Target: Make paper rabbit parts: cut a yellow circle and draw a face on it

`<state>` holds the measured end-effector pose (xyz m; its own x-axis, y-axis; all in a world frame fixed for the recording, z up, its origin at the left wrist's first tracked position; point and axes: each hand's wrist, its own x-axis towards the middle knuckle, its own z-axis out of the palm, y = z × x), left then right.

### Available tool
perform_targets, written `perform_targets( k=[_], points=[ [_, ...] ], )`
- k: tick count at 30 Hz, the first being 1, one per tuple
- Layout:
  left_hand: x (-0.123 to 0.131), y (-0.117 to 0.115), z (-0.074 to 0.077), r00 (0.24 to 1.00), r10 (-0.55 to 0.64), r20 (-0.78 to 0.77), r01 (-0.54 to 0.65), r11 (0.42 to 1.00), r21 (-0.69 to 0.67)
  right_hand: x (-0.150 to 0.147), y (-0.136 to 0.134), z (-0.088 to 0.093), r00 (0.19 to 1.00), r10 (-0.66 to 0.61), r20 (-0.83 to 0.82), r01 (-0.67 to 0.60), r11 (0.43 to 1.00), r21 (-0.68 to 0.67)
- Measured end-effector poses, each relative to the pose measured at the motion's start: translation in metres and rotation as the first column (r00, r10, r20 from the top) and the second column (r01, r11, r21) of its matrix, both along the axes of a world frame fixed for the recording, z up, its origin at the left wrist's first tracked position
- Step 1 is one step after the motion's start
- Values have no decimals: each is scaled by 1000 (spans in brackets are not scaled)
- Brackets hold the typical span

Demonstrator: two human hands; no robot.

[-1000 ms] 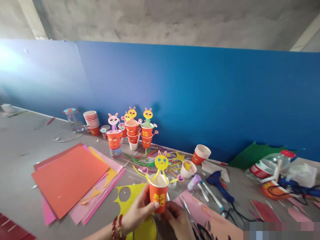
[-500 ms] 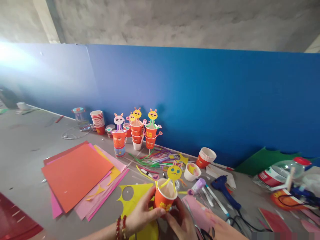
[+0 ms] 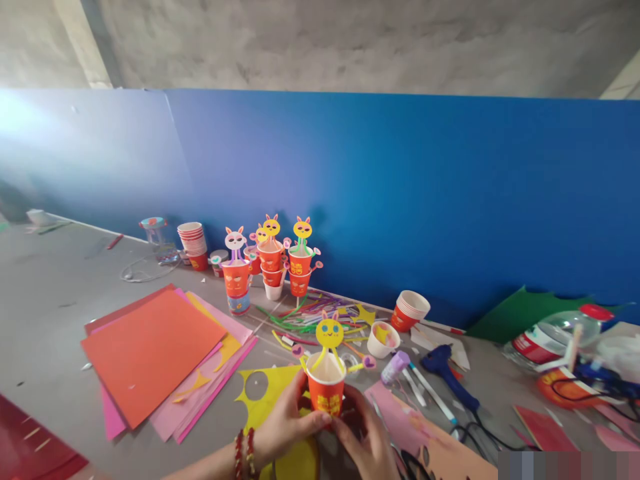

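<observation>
Between my two hands is a red paper cup (image 3: 326,387) with yellow lettering, held upright. A yellow paper animal head (image 3: 330,331) with pink ears rises from its rim on yellow stems. Yellow arms with round pink ends stick out at both sides. My left hand (image 3: 287,420), with red beads at the wrist, grips the cup's left side and lower front. My right hand (image 3: 365,433) is closed around its right side, the thumb near the base. Under the hands lies yellow cut paper (image 3: 265,393). The cup's bottom is partly hidden by my fingers.
Finished cup figures (image 3: 236,273) stand along the blue partition (image 3: 400,200). Coloured paper sheets (image 3: 150,353) lie left. Pipe cleaners (image 3: 310,317), a white cup with scraps (image 3: 383,340), stacked cups (image 3: 409,311), a blue glue gun (image 3: 450,377) and a plastic bottle (image 3: 560,337) surround the hands.
The cup has turned and levelled in my hands, so its lettering and the face now point more towards me. It has shifted slightly left. Both hands keep their grip.
</observation>
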<state>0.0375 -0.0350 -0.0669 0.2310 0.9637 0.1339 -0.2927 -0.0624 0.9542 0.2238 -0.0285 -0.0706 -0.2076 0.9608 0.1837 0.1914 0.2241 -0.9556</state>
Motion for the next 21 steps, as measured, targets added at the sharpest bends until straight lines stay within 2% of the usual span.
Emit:
perform_targets(
  k=[8, 11, 14, 16, 21],
  points=[
    [0, 1, 7, 988, 49, 149, -39, 997, -72, 7, 2, 6, 1000, 12, -24, -13, 1000, -19],
    [2, 0, 8, 990, 1, 138, 7, 998, -56, 5, 2, 2, 999, 42, 18, -42, 998, 39],
    [2, -2, 8, 990, -64, 129, 73, 995, -64, 2, 2, -2, 999, 20, 29, -22, 997, 77],
    [1, -3, 8, 990, -81, 117, 90, 993, -73, 0, 2, -1, 999, 32, -1, -32, 998, 57],
    [-4, -3, 8, 991, -92, 99, 96, 994, -43, 0, 0, 11, 973, 159, -166, -167, 985, -39]
  ],
)
